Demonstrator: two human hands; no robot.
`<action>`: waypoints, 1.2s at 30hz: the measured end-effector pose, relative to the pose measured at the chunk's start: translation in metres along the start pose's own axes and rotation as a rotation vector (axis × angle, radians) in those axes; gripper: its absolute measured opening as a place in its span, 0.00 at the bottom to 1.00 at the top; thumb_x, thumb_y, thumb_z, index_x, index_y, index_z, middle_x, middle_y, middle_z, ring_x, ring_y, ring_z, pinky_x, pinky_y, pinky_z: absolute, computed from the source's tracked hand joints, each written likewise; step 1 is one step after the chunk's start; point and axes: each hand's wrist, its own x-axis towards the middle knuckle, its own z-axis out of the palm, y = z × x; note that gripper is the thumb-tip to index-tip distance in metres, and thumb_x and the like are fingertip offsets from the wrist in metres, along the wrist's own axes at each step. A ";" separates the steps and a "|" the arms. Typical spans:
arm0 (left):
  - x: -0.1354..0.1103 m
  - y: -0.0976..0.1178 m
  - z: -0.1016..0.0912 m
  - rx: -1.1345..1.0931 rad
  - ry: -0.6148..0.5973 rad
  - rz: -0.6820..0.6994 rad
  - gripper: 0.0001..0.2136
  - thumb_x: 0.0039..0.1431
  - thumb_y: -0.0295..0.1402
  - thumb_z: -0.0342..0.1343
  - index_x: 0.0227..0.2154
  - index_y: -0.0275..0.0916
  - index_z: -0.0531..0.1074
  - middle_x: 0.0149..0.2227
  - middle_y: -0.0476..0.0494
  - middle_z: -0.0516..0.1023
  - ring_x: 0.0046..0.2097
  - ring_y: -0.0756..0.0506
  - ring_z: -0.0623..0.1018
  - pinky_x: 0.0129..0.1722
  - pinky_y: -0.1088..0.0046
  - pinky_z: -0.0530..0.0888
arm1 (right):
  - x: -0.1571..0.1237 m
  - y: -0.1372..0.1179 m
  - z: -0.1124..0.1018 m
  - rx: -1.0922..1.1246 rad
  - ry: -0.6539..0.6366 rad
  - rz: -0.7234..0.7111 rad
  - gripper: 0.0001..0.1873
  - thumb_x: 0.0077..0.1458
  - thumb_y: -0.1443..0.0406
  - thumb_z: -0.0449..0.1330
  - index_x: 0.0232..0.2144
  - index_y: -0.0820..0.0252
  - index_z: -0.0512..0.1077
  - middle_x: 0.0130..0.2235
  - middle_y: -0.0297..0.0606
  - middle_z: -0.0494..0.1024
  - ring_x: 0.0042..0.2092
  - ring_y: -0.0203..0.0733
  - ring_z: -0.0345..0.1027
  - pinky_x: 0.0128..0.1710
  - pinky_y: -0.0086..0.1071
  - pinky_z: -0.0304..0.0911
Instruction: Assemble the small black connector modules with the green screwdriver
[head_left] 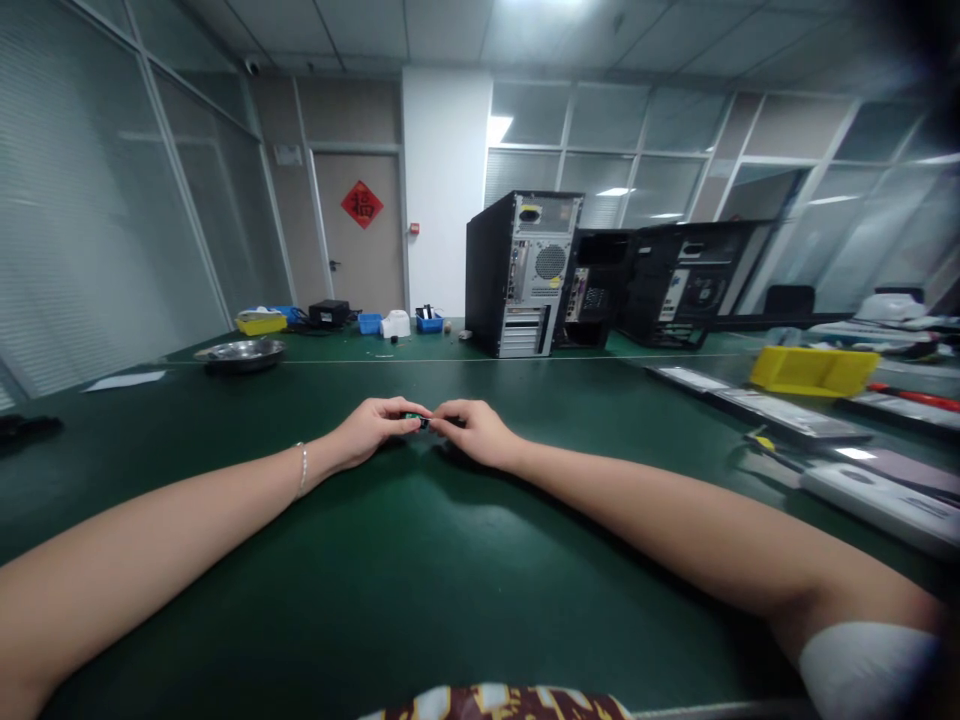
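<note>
My left hand [376, 430] is closed in a pinch on a small green and black piece [412, 416], which looks like a bit of circuit board. My right hand [474, 430] meets it from the other side, thumb and fingertips pinched together at the piece's right end. Something thin and dark shows between the two sets of fingertips, too small to name. Both hands are low over the green tabletop [420, 580], in the middle. A light bracelet [303, 468] circles the left wrist.
Black computer cases [491, 270] stand at the back right. A metal bowl [244, 355] sits back left, near small blue and yellow bins [261, 323]. On the right lie flat drive-like units [787, 415], a yellow bin [814, 372] and a white device [877, 500].
</note>
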 end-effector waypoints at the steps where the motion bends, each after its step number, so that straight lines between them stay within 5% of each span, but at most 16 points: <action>1: 0.000 0.000 0.000 -0.026 -0.007 -0.015 0.15 0.43 0.38 0.71 0.36 0.39 0.83 0.35 0.43 0.79 0.38 0.43 0.77 0.39 0.65 0.72 | 0.000 0.000 0.000 0.001 -0.001 -0.003 0.11 0.62 0.64 0.57 0.33 0.58 0.79 0.34 0.35 0.81 0.36 0.39 0.71 0.39 0.29 0.63; 14: -0.003 0.004 0.005 -0.206 0.205 -0.081 0.14 0.42 0.31 0.70 0.37 0.36 0.83 0.36 0.40 0.84 0.40 0.42 0.81 0.52 0.60 0.72 | 0.002 0.002 0.006 -0.009 0.058 -0.029 0.11 0.62 0.63 0.57 0.33 0.58 0.78 0.34 0.35 0.81 0.36 0.38 0.71 0.38 0.29 0.61; 21: -0.003 0.001 0.005 -0.185 0.119 -0.068 0.17 0.49 0.36 0.68 0.41 0.34 0.82 0.44 0.36 0.84 0.49 0.38 0.80 0.57 0.53 0.70 | 0.004 0.000 0.008 0.058 0.081 -0.098 0.11 0.63 0.64 0.56 0.36 0.59 0.78 0.38 0.37 0.82 0.39 0.40 0.73 0.41 0.30 0.64; 30: -0.005 -0.001 0.004 -0.111 0.081 -0.049 0.27 0.45 0.25 0.69 0.51 0.38 0.74 0.37 0.47 0.78 0.39 0.45 0.82 0.51 0.57 0.75 | 0.004 0.000 0.007 0.051 0.070 -0.066 0.10 0.63 0.64 0.56 0.37 0.58 0.78 0.39 0.38 0.83 0.40 0.42 0.74 0.43 0.32 0.65; 36: -0.008 0.001 0.006 0.041 0.143 0.004 0.21 0.47 0.32 0.69 0.45 0.38 0.72 0.36 0.48 0.76 0.39 0.44 0.82 0.47 0.59 0.77 | 0.005 0.001 0.007 0.047 0.081 -0.074 0.10 0.62 0.64 0.57 0.39 0.58 0.78 0.40 0.37 0.83 0.41 0.41 0.75 0.43 0.31 0.65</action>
